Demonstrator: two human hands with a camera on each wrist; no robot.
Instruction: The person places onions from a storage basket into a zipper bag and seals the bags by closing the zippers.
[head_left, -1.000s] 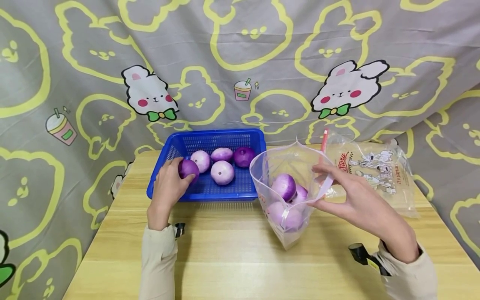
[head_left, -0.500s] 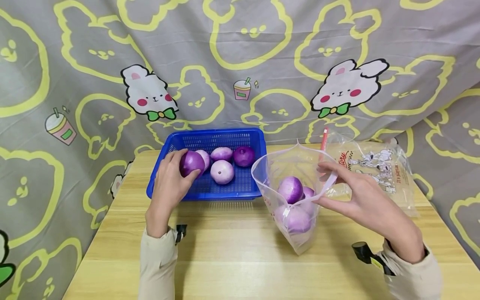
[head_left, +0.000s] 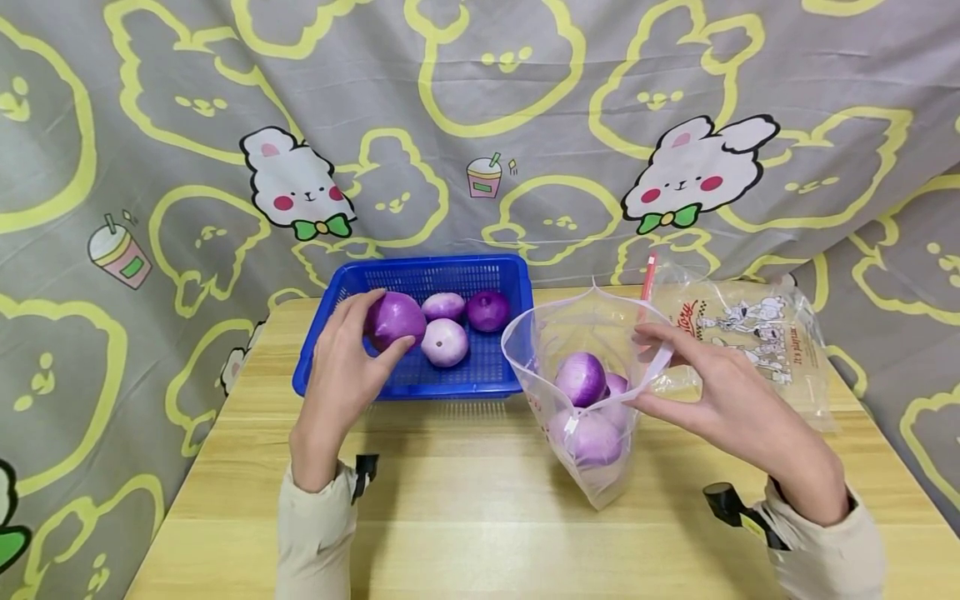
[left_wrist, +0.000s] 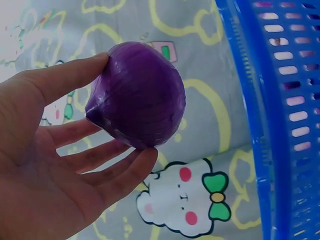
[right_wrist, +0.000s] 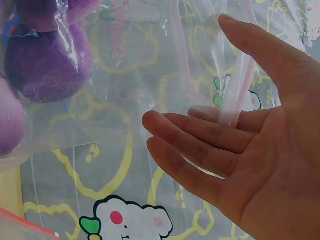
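Note:
My left hand (head_left: 343, 367) holds a purple onion (head_left: 395, 321) over the left part of a blue basket (head_left: 405, 387). In the left wrist view, the thumb and fingertips grip the onion (left_wrist: 140, 95) from opposite sides. My right hand (head_left: 727, 408) holds the rim of a clear plastic zip bag (head_left: 540, 400), its mouth spread wide. The thumb and fingers are well apart, with the rim strip (right_wrist: 237, 92) running between fingers in the right wrist view. Inside the bag lie several onions (head_left: 581, 379). Other onions, including a pale one (head_left: 445, 342) and a dark one (head_left: 487, 311), are in the basket.
A second, flat printed plastic bag (head_left: 750, 333) with a red slider strip (head_left: 648, 279) lies at the back right of the wooden table (head_left: 465, 492). A patterned grey curtain (head_left: 540, 100) hangs directly behind the table.
My left hand has lifted the purple onion and moved it right within the basket area. My right hand and the bag shifted slightly right, then stayed still.

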